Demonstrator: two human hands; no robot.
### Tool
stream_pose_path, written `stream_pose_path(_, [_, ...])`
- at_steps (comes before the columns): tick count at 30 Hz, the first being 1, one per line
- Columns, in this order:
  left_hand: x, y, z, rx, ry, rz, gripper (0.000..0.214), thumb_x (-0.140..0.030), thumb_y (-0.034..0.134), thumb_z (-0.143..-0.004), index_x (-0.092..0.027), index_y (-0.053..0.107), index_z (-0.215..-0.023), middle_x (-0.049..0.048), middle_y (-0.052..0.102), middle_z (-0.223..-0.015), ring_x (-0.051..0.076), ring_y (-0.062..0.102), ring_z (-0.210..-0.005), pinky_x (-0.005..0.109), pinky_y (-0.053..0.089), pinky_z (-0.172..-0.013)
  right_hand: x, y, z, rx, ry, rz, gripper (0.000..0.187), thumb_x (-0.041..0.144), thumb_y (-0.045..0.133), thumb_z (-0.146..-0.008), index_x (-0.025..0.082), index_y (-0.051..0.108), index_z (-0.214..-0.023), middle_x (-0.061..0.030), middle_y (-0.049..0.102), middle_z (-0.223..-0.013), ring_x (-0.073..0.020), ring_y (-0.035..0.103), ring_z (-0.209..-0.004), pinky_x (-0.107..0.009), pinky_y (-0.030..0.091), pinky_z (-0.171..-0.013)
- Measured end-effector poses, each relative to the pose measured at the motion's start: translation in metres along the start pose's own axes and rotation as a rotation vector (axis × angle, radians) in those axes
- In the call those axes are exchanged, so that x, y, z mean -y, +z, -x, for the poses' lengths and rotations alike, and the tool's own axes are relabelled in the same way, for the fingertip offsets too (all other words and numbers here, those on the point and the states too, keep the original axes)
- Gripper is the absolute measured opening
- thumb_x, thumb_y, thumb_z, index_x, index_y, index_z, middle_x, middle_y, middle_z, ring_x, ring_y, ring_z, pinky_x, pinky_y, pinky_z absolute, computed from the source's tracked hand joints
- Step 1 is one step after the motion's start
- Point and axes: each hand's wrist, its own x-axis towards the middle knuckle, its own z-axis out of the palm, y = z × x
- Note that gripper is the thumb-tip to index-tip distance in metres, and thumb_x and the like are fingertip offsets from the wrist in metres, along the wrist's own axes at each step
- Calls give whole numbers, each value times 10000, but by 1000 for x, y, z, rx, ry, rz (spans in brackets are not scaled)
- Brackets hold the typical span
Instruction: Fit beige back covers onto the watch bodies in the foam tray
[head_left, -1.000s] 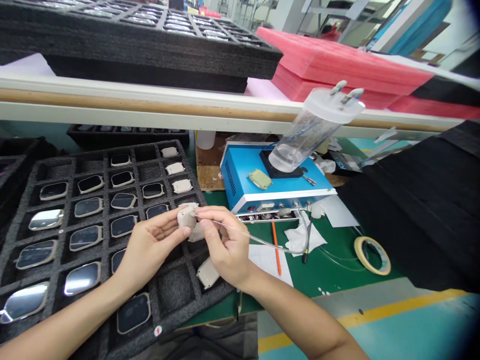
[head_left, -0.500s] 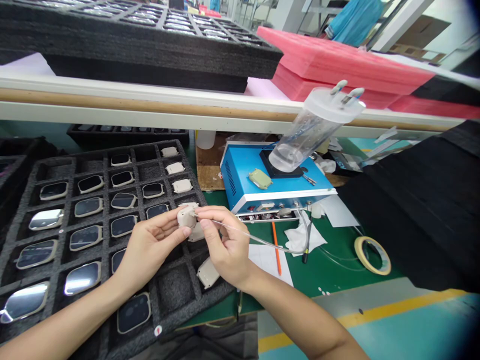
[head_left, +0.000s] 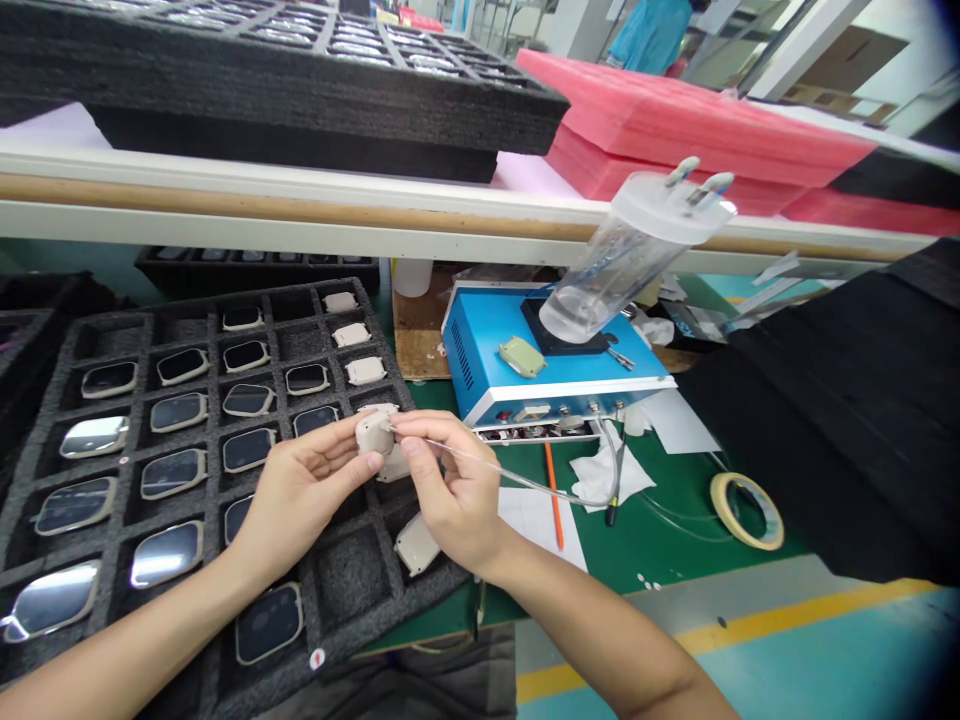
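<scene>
Between the fingers and thumb of my left hand (head_left: pixel 304 490) is a beige smartwatch case (head_left: pixel 372 434), held up over the foam tray's right side. My right hand (head_left: pixel 454 490) pinches the end of a thin clear tube (head_left: pixel 517 478) against the case; the exact tip is hidden by my fingers. From there the tube runs right to the front of a blue machine (head_left: pixel 480 345). Under my hands the black foam tray (head_left: pixel 349 580) holds several watch bodies with dark screens, such as this watch (head_left: pixel 268 625), and beige cases (head_left: pixel 417 545) along its right column.
A clear cylinder (head_left: pixel 600 270) and a green watch case (head_left: pixel 522 356) rest on the blue machine. Right of my hands lie an orange stick (head_left: pixel 553 495), a white tissue (head_left: pixel 630 475) and a tape roll (head_left: pixel 720 500). A shelf (head_left: pixel 300 225) with foam trays spans the back.
Both hands keep the same hold on the watch case and tube. The whole view has shifted very slightly; a blue garment in the far background has moved left.
</scene>
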Motion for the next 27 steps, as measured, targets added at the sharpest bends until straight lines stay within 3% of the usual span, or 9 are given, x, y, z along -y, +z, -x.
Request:
stream_pose_path(8, [0, 2, 0, -6, 50, -84, 471, -344, 854, -825, -146, 770, -1244, 118, 801, -1248, 312, 762, -1167, 405, 603, -1053, -1, -3, 5, 3, 17, -10, 156, 168, 609, -994, 239, 742, -1035, -64, 791, -1031, -206, 765, -996, -380, 657, -882])
stream_pose_path(12, [-19, -7, 8, 42, 207, -475, 387, -303, 720, -914, -156, 750, -1271, 116, 794, -1264, 299, 769, -1104, 398, 595, -1000, -1, -7, 15, -109, 28, -59, 150, 183, 628, -992, 246, 754, -1043, -65, 774, -1031, -228, 762, -976, -395, 671, -801])
stream_pose_path(14, [-31, -12, 21, 169, 218, -775, 338, -236, 664, -935, -185, 734, -1261, 89, 813, -1178, 275, 776, -1012, 374, 590, -921, -3, -6, 17, -159, 22, -84, 139, 193, 634, -992, 246, 756, -1032, -62, 765, -1005, -227, 764, -945, -388, 677, -752])
stream_pose_path(16, [-41, -13, 40, 375, 143, -1008, 278, -176, 609, -951, -192, 724, -1204, 70, 817, -1040, 258, 776, -897, 343, 577, -805, -4, -4, 18, -174, 17, -98, 122, 207, 644, -988, 241, 758, -1016, -57, 762, -982, -220, 765, -921, -373, 680, -723])
stream_pose_path(18, [-46, -12, 57, 545, 69, -1143, 234, -156, 557, -982, -188, 725, -1141, 73, 808, -986, 256, 774, -856, 329, 561, -745, -5, -2, 17, -171, 27, -111, 107, 221, 654, -984, 235, 758, -1006, -54, 763, -973, -211, 766, -901, -359, 681, -716])
stream_pose_path(20, [-46, -13, 63, 603, 78, -1219, 219, -196, 557, -1009, -192, 739, -1130, 86, 810, -1041, 265, 777, -908, 339, 566, -775, -7, -1, 15, -159, 54, -126, 102, 233, 657, -984, 229, 758, -1002, -53, 764, -976, -202, 767, -889, -348, 681, -726])
stream_pose_path(22, [-46, -17, 55, 523, 157, -1284, 227, -252, 572, -1025, -199, 756, -1147, 94, 807, -1128, 278, 767, -1012, 367, 565, -877, -8, -1, 14, -145, 81, -133, 105, 250, 656, -987, 226, 758, -998, -54, 764, -983, -197, 767, -887, -344, 680, -744])
stream_pose_path(25, [-46, -27, 26, 243, 247, -1413, 236, -255, 571, -1026, -168, 769, -1120, 132, 793, -1178, 315, 732, -1114, 419, 528, -978, -9, -2, 13, -131, 102, -124, 116, 278, 652, -993, 226, 755, -996, -55, 768, -982, -198, 771, -885, -348, 682, -763])
stream_pose_path(27, [-46, -32, 8, 121, 260, -1452, 232, -224, 559, -1019, -142, 769, -1077, 163, 785, -1172, 347, 713, -1142, 446, 511, -982, -9, -3, 14, -127, 108, -120, 120, 284, 652, -994, 225, 756, -998, -54, 771, -977, -197, 772, -879, -346, 683, -767])
